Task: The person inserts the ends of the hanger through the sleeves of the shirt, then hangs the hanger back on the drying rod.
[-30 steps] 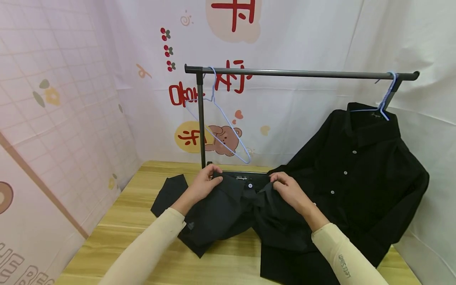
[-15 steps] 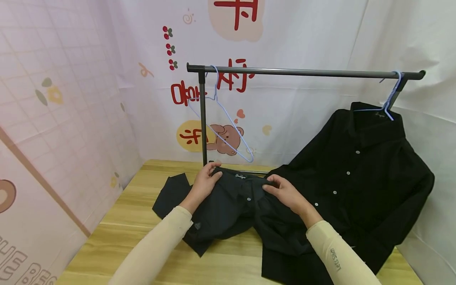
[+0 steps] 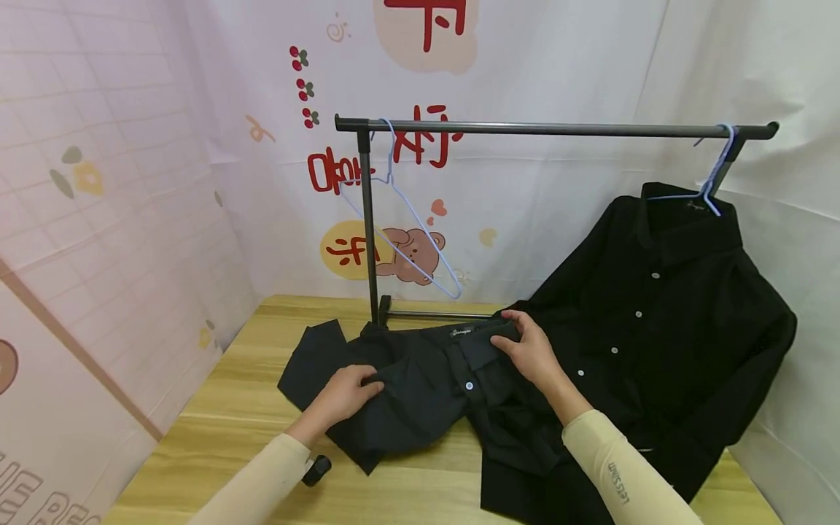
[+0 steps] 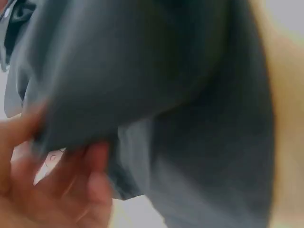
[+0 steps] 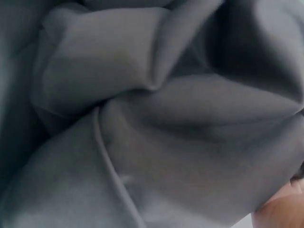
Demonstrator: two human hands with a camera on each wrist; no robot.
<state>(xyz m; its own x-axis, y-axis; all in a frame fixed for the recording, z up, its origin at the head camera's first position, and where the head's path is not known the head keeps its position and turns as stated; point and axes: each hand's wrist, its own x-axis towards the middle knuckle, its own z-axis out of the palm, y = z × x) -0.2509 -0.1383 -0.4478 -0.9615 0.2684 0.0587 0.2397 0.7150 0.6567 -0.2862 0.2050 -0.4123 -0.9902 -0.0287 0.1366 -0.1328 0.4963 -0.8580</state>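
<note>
A dark button-up shirt (image 3: 413, 408) lies rumpled on the table, its collar and label toward the rack. My left hand (image 3: 344, 397) pinches cloth at the shirt's left side; in the left wrist view the thumb and fingers of the left hand (image 4: 71, 194) close on a fold. With thumb and fingertips, my right hand (image 3: 531, 354) holds the shirt near the right of its collar. Grey folds of the shirt (image 5: 118, 57) fill the right wrist view, with only a bit of the right hand (image 5: 280, 209) at its lower right corner.
Behind stands a dark metal clothes rack (image 3: 558, 130). A bare light-blue hanger (image 3: 423, 240) hangs at its left end; a black shirt (image 3: 695, 328) on another hanger (image 3: 712, 179) hangs at the right. A small black object (image 3: 316, 470) shows beside the left sleeve. Printed cloth walls surround the wooden table (image 3: 216, 437).
My left hand has left the collar area and moved down and left, taking hold of the cloth lower down. The right hand has shifted slightly and still holds the collar area, now lying flatter.
</note>
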